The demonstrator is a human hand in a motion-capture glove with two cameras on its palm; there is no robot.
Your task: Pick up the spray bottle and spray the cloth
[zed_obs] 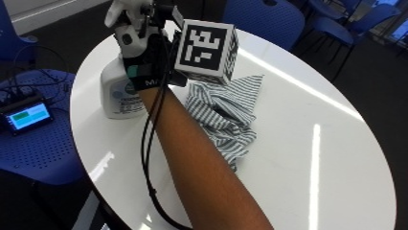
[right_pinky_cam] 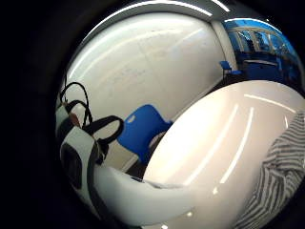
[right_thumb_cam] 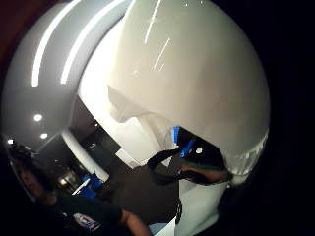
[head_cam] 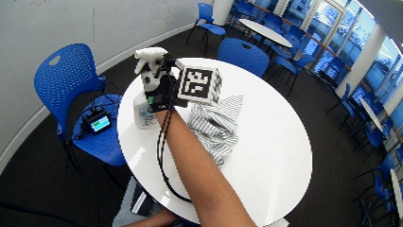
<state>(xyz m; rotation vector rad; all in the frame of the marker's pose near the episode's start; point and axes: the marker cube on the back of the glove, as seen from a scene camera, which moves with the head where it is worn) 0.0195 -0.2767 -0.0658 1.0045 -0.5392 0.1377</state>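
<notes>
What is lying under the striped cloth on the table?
Only the white table shows around the striped cloth. The cloth is bunched, so anything beneath its folds is hidden.

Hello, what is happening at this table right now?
A person reaches the gloved right hand over a round white table to the top of a white spray bottle. The bottle stands upright on the table. A striped cloth lies crumpled beside it. Whether the fingers already grip the bottle cannot be seen. Nothing shows that the cloth has been sprayed yet.
</notes>
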